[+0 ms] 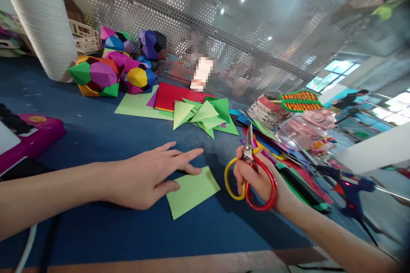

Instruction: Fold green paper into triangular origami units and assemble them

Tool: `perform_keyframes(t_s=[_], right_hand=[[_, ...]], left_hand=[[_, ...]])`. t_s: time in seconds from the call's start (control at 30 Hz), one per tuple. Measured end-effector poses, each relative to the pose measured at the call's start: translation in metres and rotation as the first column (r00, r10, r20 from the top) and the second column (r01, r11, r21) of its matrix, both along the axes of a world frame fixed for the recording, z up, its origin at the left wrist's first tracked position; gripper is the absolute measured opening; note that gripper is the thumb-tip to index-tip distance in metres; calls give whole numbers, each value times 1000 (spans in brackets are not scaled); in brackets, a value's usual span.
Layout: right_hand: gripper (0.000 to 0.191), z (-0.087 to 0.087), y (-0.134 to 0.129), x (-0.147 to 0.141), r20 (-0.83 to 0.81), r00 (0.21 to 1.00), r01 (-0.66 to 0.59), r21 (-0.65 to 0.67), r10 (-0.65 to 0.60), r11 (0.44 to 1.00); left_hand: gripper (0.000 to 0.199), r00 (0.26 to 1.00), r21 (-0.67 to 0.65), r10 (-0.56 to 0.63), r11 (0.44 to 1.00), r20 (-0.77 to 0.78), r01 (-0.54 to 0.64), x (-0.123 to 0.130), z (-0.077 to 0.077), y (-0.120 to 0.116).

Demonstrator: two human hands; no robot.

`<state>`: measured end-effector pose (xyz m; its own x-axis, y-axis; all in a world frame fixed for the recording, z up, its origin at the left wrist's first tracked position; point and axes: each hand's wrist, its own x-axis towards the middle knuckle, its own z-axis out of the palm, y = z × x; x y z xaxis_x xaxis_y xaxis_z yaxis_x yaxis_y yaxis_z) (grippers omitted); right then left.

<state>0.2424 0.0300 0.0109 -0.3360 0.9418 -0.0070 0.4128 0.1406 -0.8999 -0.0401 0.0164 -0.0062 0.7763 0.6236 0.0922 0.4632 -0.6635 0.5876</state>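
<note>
A light green paper rectangle (195, 194) lies flat on the blue tabletop (128, 239). My left hand (156, 172) reaches over its left side, fingers spread, with thumb and a fingertip touching the paper. To the right of it, my right hand (254, 179) grips a pair of scissors (261, 196) with one red and one yellow handle. The blades point up and away and look closed together. Beyond my hands, several folded green paper triangles (205, 113) are heaped beside a stack of red paper (174, 96) and a larger light green sheet (133, 104).
Colourful folded-paper balls (102, 74) sit at the back left beside a tall stack of white cups (48, 30). A purple device (41, 134) stands at the left edge. On the right are a glue gun (349, 185), a clear plastic container (294, 128) and coloured papers. Perforated metal panels (173, 8) rise behind.
</note>
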Motion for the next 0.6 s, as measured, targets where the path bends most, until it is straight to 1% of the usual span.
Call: perform_keyframes(t_s=[0.1,0.17,0.23,0.27,0.33,0.37,0.4,0.43,0.5,0.57,0.6], right_hand=[[15,8,8,14,74,997,25,-27,-23,999],[16,17,13,19,151,988,-4,-40,10,999],[18,26,19,27,298,954,-54,23,44,998],[19,30,23,33,412,911,-72,88,29,994],[18,33,30,46,620,782,-102,235,-68,967],[20,33,33,52,684,720,-113,281,-117,953],[24,33,34,57,721,678,-129,309,-144,942],[30,33,35,59,736,661,-160,329,-147,931],[35,33,32,53,714,688,-238,394,-132,888],[31,35,25,35,680,726,-315,462,-103,829],[27,37,21,23,664,747,-341,446,-50,827]], left_hand=[[77,1000,17,4,1000,-3,-4,-1,-2,0],[75,1000,38,16,999,-19,-15,-2,-3,-1],[69,998,50,44,998,-45,-42,-3,-5,-2],[68,997,57,66,996,-39,-64,-3,-5,-3],[67,995,60,99,993,-4,-99,-3,-4,-4],[66,993,59,114,992,23,-115,-2,-3,-5],[64,991,53,125,990,45,-128,-2,-2,-5],[61,989,46,137,989,59,-140,-1,-1,-5],[56,985,35,155,987,75,-158,1,1,-6],[52,982,41,169,984,89,-173,2,1,-7],[51,980,51,176,982,94,-181,2,0,-7]])
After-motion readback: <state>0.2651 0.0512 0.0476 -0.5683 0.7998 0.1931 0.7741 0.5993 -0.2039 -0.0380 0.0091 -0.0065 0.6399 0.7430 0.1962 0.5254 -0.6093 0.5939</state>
